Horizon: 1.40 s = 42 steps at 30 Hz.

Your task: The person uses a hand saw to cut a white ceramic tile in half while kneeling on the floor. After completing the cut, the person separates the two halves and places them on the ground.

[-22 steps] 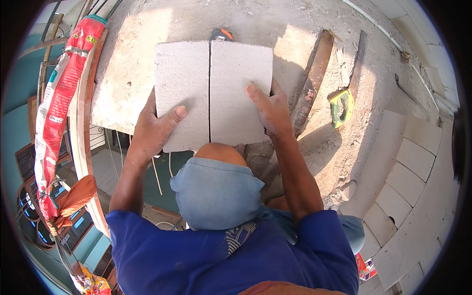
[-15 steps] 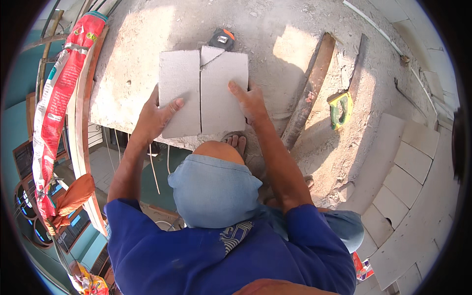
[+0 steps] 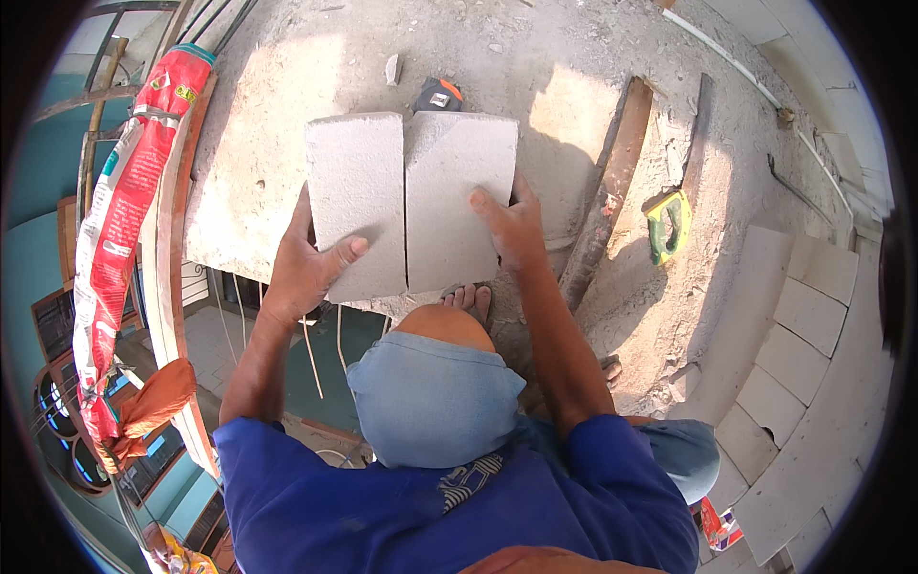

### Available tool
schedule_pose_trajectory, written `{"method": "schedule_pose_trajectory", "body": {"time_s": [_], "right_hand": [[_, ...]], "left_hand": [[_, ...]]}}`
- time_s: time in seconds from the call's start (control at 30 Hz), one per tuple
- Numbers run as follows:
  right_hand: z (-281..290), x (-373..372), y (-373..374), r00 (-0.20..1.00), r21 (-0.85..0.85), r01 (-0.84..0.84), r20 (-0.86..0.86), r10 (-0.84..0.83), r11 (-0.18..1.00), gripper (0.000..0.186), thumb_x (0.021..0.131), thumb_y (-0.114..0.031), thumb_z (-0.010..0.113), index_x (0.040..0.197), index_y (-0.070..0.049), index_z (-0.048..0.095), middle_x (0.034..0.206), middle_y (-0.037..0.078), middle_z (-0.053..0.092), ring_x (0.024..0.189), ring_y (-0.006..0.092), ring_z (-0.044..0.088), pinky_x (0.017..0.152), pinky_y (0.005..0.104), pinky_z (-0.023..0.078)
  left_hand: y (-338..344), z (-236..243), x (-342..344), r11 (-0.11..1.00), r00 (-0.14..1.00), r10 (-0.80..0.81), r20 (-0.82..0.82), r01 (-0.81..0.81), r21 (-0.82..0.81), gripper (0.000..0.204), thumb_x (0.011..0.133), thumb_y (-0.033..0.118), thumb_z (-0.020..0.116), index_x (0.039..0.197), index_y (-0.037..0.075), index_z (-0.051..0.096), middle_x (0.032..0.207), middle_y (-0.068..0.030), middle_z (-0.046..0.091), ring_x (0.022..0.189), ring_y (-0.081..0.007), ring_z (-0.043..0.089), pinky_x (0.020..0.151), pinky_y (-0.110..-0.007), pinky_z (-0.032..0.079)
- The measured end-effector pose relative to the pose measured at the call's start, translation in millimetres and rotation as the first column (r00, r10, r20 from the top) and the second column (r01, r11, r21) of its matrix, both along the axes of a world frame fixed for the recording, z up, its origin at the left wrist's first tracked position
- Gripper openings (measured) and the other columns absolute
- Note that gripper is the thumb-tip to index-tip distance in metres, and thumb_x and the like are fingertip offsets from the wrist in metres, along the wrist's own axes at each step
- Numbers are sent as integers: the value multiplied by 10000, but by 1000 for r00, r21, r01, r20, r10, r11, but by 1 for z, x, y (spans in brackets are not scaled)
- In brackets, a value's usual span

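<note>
Two pale grey lightweight concrete blocks are held side by side above the floor, a thin dark seam between them. My left hand point(image 3: 311, 263) is closed on the left block point(image 3: 359, 201), its thumb on the upper face and fingers hidden behind the outer edge. Likewise my right hand point(image 3: 512, 225) grips the right block point(image 3: 459, 191) by its outer side. That block has a slanted break at its upper left corner. Just beyond the blocks lies a black and orange tape measure point(image 3: 438, 96), with a small pale chip point(image 3: 393, 69) left of it.
A wooden plank point(image 3: 612, 182) and a handsaw with a yellow-green handle point(image 3: 667, 227) lie to the right on the dusty floor point(image 3: 535, 48). Pale blocks point(image 3: 789, 325) are set out at far right. At left, the floor edge drops beside a red sack-wrapped beam point(image 3: 129, 201).
Both blocks look larger and closer, lifted with my hands. The loose triangular piece at the right block's corner is gone from there; a pale chip now shows on the floor beyond.
</note>
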State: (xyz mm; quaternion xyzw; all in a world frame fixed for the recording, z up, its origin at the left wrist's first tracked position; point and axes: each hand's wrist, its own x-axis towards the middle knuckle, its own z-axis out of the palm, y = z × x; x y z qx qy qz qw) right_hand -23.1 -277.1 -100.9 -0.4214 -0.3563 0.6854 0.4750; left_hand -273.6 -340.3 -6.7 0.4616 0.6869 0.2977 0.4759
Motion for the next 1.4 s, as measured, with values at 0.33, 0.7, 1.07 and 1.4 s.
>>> {"method": "schedule_pose_trajectory", "body": {"time_s": [0.33,0.7,1.07,1.4], "right_hand": [[9,24,1,999,54,-21,-46,24,998,809,785,-127,804,1470,43,410,1281,124,613,1148,177,590,977,333,482],[14,19,-1,998,-24,-59,-36,58,998,757,858,-274,799,1423,73,432,1238,173,625,1097,222,630,933,355,519],[-39,-4,12,986,-259,-134,61,154,957,646,849,-331,812,1313,51,574,1152,148,686,1025,188,660,869,320,532],[-46,-8,-8,993,-177,-84,64,97,981,617,849,-307,813,1299,52,591,1139,148,689,997,188,664,853,335,540]], "left_hand": [[-3,-15,21,998,960,61,275,-63,-3,1203,649,476,931,1511,-18,253,1379,-221,518,1295,-308,524,1082,-419,443],[-14,6,24,996,995,91,45,-90,-19,1111,746,494,863,1534,-25,276,1324,-270,564,1236,-330,579,1042,-427,476],[8,-20,-4,990,998,-2,-67,-7,-143,961,816,497,806,1490,-36,374,1248,-268,629,1164,-316,629,978,-402,511],[3,-26,-17,981,993,-58,-100,38,-192,948,808,507,802,1467,-37,394,1252,-276,623,1143,-336,646,958,-410,529]]}}
